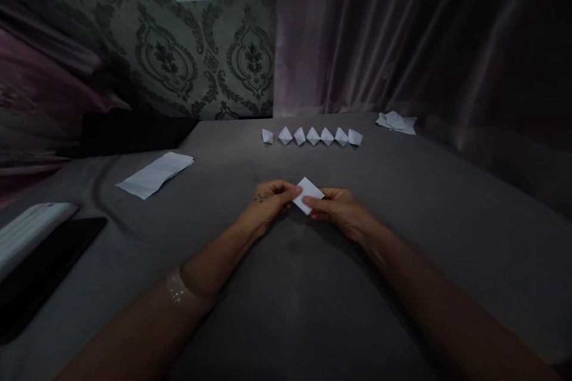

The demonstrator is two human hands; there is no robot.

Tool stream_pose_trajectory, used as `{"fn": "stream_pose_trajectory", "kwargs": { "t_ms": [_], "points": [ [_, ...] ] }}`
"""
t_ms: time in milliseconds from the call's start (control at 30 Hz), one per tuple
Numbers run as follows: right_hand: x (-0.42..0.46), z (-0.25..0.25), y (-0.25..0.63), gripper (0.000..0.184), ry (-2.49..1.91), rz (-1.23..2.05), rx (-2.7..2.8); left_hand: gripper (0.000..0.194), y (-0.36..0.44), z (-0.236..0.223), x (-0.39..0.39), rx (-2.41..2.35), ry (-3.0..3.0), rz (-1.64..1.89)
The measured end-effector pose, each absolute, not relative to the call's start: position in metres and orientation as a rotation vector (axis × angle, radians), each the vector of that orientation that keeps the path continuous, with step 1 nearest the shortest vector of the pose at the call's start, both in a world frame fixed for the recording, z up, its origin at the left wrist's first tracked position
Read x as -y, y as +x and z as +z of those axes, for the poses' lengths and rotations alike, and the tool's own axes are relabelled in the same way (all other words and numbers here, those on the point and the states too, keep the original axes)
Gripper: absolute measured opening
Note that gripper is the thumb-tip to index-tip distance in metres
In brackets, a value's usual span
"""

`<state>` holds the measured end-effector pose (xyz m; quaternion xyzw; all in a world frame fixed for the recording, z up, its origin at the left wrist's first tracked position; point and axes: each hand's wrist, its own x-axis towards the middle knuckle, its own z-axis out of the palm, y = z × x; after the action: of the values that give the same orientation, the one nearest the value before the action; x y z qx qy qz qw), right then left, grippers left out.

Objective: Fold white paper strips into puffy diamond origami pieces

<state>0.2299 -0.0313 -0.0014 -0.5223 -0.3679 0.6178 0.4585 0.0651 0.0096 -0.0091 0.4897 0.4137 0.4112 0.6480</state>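
Note:
Both of my hands pinch a small folded square of white paper (306, 189), tilted so that one corner points away from me. My left hand (273, 197) grips its left corner, thumb on top. On the right and near side, my right hand (337, 208) holds it with the thumb lying across the paper and the fingers beneath. Beyond the hands, several small folded paper pieces (313, 136) stand in a row on the grey cloth surface (232, 166).
A stack of white paper sheets (156, 175) lies to the left. Crumpled paper scraps (397, 122) rest at the far right. A white object (33, 229) and a dark flat object (58, 268) sit at the left edge. Purple curtains (357, 30) hang behind.

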Motion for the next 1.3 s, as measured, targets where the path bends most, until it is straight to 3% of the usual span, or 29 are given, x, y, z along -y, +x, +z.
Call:
{"fn": "stream_pose_trajectory", "kwargs": {
  "t_ms": [400,600,833,1033,1133,1300],
  "points": [
    [0.038,0.003,0.217,0.011,-1.303,1.658,0.936,0.038,0.068,0.002,-0.009,-0.896,1.408,0.944],
    [0.041,0.003,0.207,0.012,-1.319,1.755,0.881,0.052,0.064,0.000,-0.015,-0.956,1.374,0.989],
    [0.041,0.009,0.210,0.011,-1.389,1.699,0.987,0.044,0.060,-0.009,-0.021,-1.029,1.481,1.005],
    [0.022,0.011,0.220,0.012,-1.481,1.403,0.959,0.037,0.063,-0.009,-0.024,-1.027,1.821,0.890],
    [0.013,0.002,0.219,0.013,-1.577,1.227,1.131,0.027,0.060,-0.009,-0.031,-1.001,2.026,0.805],
    [0.010,-0.015,0.220,0.013,-1.706,0.707,1.600,0.032,0.048,-0.021,-0.045,-0.859,2.316,0.632]
  ]
}}
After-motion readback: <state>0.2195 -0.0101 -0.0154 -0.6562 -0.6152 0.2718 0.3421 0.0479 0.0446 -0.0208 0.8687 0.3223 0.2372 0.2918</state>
